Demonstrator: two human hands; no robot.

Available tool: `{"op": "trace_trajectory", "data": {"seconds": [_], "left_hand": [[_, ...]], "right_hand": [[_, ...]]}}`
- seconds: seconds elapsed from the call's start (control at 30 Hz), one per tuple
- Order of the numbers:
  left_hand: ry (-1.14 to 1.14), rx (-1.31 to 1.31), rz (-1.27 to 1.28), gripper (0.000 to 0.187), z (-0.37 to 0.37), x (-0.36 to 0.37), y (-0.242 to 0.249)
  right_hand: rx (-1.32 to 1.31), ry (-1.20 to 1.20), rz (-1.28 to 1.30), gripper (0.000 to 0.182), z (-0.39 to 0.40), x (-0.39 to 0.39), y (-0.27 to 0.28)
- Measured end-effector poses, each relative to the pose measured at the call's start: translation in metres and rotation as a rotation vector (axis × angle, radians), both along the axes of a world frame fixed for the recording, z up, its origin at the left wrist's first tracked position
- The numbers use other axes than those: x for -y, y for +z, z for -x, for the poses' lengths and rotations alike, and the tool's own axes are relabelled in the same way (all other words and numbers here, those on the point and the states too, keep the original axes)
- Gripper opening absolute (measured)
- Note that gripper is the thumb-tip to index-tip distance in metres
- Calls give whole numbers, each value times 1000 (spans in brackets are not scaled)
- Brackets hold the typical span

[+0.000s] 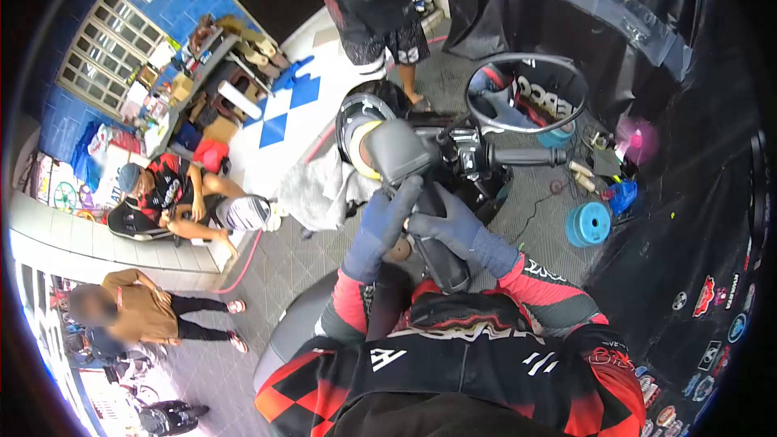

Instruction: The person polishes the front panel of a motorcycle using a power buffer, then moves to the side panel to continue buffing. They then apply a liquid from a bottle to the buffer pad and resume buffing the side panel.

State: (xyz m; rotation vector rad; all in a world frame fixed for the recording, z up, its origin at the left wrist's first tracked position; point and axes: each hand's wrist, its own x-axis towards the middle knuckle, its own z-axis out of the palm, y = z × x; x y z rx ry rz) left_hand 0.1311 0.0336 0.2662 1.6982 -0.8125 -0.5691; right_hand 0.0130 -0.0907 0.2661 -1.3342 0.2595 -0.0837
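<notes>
Had right hand (pixel 455 226), in dark-blue fabric glove (pixel 486 244), closed round upper part of long black rounded piece (pixel 447 273), nearer to body (pixel 465 364) than black rubber handlebar grip (pixel 528 158). Saw long axis run from fingers down toward body. Had left hand (pixel 388 214), gloved alike, beside upper end; could not tell what gripped. Saw grey tiled floor (pixel 271 271) below, seated person (pixel 170 198) at floor's left edge, blue-tiled wall (pixel 184 14).
</notes>
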Motion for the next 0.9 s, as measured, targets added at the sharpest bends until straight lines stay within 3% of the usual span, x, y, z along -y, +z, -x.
{"op": "trace_trajectory", "data": {"seconds": [0.03, 0.07, 0.17, 0.2, 0.23, 0.3, 0.37, 0.43, 0.47, 0.5, 0.63, 0.7, 0.73, 0.8, 0.9], "left_hand": [[-42, 191, -72, 49, -3, 0, 3], [40, 20, -24, 49, 0, 3, 2], [11, 67, -1, 47, -4, 5, 3], [-60, 312, 139, 46, -3, 7, -1], [-70, 308, 133, 46, 2, 9, -5], [85, -220, 92, 44, 22, 7, -15], [29, -307, 47, 52, 33, -4, -34], [-77, -254, 221, 62, 47, -14, -65], [-80, -271, 263, 74, 48, -19, -98], [-83, -279, 254, 74, 48, -19, -99], [-135, -471, 176, 72, 23, -20, -81], [-44, -347, 213, 65, 18, -3, -48], [-47, -346, 206, 65, 19, -1, -44], [132, -283, 57, 60, 25, -1, -39], [15, -227, 18, 56, 50, -1, -14]], "right_hand": [[20, -10, 9, 82, -2, 1, 6], [44, -60, 24, 82, -1, -3, 11], [46, -144, 12, 80, 1, -9, 2], [26, -71, 29, 80, 3, 0, 7], [4, 2, 47, 80, 7, 6, 9], [11, -73, 107, 82, 20, 1, -3], [8, -139, 162, 85, 38, -10, -15], [-99, -160, 501, 91, 58, -15, -21], [-107, -118, 593, 93, 64, -11, -19], [-116, -121, 584, 93, 66, -10, -11], [-184, -132, 503, 92, 49, -17, -6], [-161, -171, 430, 92, 38, -4, -8], [-134, -79, 413, 92, 32, 9, -3], [-11, 5, 338, 93, 30, 18, -10], [-116, -83, 336, 93, 51, -3, -11]]}}
